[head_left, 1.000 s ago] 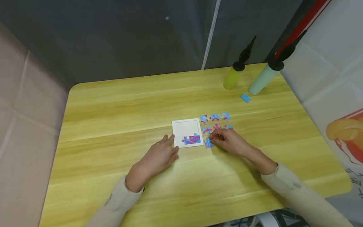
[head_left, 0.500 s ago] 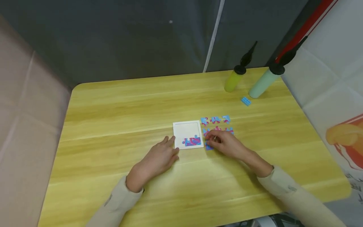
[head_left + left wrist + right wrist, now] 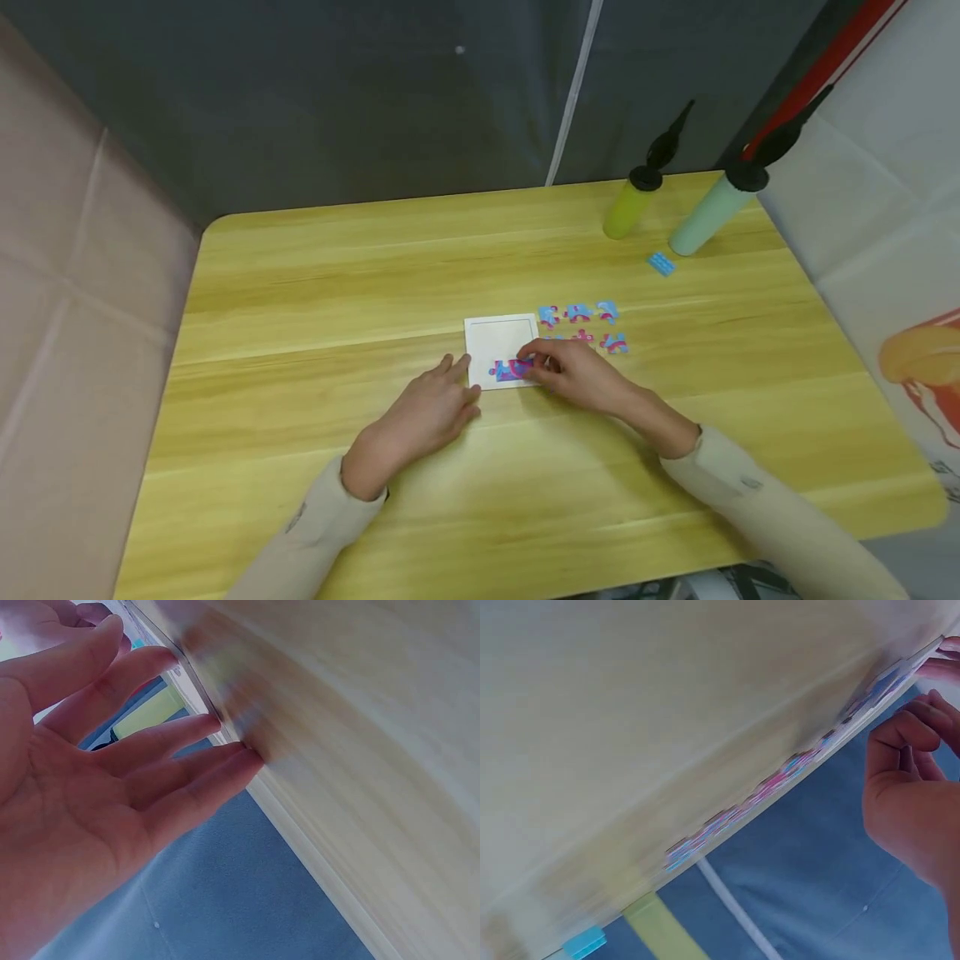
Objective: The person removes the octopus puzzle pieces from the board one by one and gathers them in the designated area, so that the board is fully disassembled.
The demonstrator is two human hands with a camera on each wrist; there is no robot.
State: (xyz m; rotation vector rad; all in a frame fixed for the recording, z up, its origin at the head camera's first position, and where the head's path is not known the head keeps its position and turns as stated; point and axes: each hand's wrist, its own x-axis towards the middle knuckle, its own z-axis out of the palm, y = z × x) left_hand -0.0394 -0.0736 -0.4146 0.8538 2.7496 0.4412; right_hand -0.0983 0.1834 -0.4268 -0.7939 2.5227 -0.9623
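A white square puzzle tray (image 3: 487,337) lies mid-table with joined blue, pink and purple pieces (image 3: 504,372) along its lower right. My left hand (image 3: 427,408) rests at its left edge, fingers extended; in the left wrist view the fingertips (image 3: 251,759) touch the tabletop by the tray's edge. Over the tray's lower right, my right hand (image 3: 577,375) has thumb and fingers pinched together. It seems to hold a puzzle piece, mostly hidden by the fingertips. Loose puzzle pieces (image 3: 578,312) lie in rows right of the tray; the hand partly covers the nearest ones.
A light blue toy brick (image 3: 662,264) lies at the back right. Behind it stand a yellow-green bottle (image 3: 625,210) and a taller mint-green bottle (image 3: 708,218), both with black tops. A dark curtain (image 3: 337,108) hangs along the table's (image 3: 315,283) far edge.
My right hand has moved left from the lowest loose puzzle piece to over the tray, uncovering the right-hand piece of the second row. My left hand stays at the tray's edge.
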